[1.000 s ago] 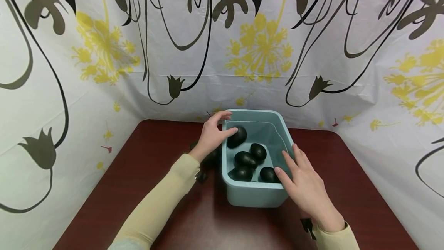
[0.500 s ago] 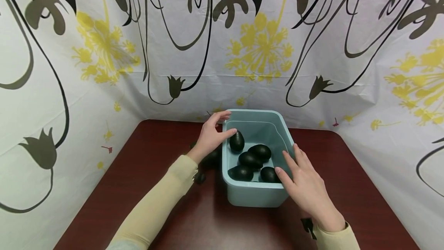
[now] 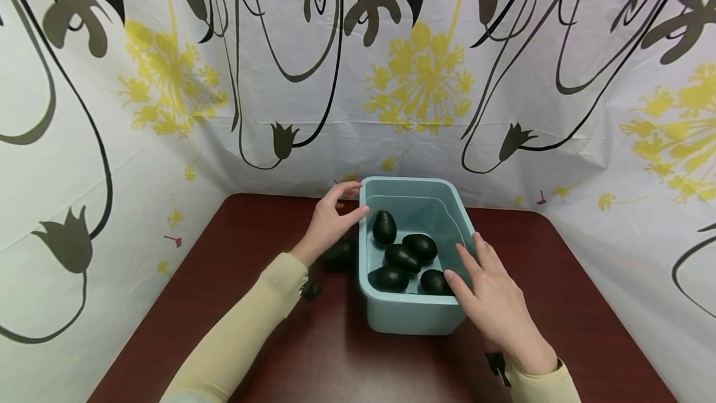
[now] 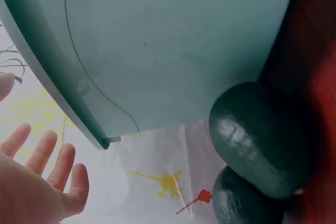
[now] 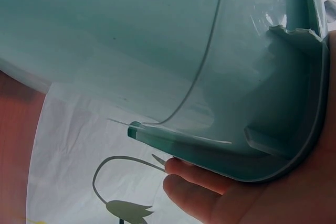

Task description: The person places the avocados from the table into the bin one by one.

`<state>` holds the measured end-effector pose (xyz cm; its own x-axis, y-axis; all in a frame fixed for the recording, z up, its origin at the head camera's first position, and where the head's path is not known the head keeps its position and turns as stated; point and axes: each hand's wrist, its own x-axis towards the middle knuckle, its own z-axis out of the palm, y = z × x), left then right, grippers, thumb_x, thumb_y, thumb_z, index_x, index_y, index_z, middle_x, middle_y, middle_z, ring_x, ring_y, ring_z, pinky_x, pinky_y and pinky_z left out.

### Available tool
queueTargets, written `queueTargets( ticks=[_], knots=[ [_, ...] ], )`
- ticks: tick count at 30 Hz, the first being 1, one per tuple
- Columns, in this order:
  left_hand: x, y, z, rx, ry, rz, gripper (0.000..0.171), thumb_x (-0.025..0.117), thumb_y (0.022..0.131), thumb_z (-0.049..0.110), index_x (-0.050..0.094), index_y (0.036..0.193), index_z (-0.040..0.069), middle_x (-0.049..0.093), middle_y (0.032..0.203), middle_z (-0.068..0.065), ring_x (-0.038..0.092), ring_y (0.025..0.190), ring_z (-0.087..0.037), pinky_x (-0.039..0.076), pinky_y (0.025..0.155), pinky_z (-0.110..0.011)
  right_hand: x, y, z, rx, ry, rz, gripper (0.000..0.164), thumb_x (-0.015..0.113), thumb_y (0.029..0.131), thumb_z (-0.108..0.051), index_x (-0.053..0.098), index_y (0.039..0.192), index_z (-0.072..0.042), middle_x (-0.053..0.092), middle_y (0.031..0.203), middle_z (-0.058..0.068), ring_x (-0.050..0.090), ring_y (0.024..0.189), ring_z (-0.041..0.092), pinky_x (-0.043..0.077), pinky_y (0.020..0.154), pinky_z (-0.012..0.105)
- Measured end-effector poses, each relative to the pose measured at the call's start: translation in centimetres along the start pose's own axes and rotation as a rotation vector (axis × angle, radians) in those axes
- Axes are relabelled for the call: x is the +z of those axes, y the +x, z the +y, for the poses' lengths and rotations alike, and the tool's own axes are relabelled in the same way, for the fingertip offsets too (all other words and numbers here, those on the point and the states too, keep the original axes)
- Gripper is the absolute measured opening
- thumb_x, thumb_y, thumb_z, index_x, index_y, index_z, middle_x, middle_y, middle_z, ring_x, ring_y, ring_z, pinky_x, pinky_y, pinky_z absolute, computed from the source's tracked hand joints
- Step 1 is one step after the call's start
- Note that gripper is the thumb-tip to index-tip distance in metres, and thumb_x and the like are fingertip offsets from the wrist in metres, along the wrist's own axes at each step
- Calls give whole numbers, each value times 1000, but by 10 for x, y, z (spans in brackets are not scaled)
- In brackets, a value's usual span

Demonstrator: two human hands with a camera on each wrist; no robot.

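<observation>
A pale teal plastic bin stands on the table with several dark green avocados lying in it. My left hand is at the bin's left rim, thumb tip right at the edge, fingers spread and holding nothing. Under that hand, outside the bin, more avocados lie beside its wall; the arm partly hides them in the head view. My right hand rests on the front right corner of the bin, its fingers extended along the rim, some of them outside it.
The dark red-brown table ends at the back and sides against a white cloth with flower prints. Dark wrist-camera parts show at the left wrist.
My left hand has drawn back left from over the bin, off the avocado near the left wall. That avocado and the middle ones have shifted and settled. The right hand has stayed put.
</observation>
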<state>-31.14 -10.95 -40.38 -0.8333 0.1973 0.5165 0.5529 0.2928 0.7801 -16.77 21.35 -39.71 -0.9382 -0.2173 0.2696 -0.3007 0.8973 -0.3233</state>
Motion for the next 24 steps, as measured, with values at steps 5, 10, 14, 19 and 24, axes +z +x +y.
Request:
queueTargets(
  ticks=[5, 10, 14, 19, 24],
  knots=[
    [-4, -5, -6, -7, -7, 28, 46, 72, 96, 31, 59, 137, 16, 61, 130, -10, 55, 120, -20, 45, 98, -50, -1, 0, 0, -2, -2, 4, 73, 42, 104, -57, 40, 153, -3, 10, 166, 18, 17, 150, 41, 36, 100, 69],
    [-10, -13, -15, -30, -31, 53, 38, 69, 98, 27, 61, 134, 18, 62, 127, -8, 56, 117, -22, 45, 98, -53, -1, 0, -1, 1, 0, -3, 73, 42, 104, -57, 40, 153, -3, 11, 166, 19, 16, 150, 41, 36, 101, 69],
    [-16, -17, -25, -56, -30, 46, 37, 69, 98, 26, 61, 133, 18, 62, 126, -6, 56, 117, -24, 45, 99, -54, -1, 0, -1, 1, 1, 2, 73, 42, 104, -57, 41, 153, -3, 12, 166, 19, 17, 150, 41, 36, 100, 69],
    [-27, -20, -39, -64, -19, 41, 37, 71, 97, 20, 62, 132, 20, 61, 127, -2, 55, 119, -26, 43, 100, -54, -1, 0, -1, 4, 0, 3, 73, 42, 104, -57, 41, 153, -4, 11, 166, 18, 16, 150, 40, 37, 100, 69],
    [-37, -23, -58, -85, -16, 28, 38, 72, 95, 15, 62, 132, 18, 60, 128, -5, 54, 122, -30, 41, 102, -55, -2, 0, -2, 5, 6, -2, 73, 42, 104, -58, 41, 153, -4, 12, 166, 19, 16, 150, 40, 37, 100, 69]
  ],
)
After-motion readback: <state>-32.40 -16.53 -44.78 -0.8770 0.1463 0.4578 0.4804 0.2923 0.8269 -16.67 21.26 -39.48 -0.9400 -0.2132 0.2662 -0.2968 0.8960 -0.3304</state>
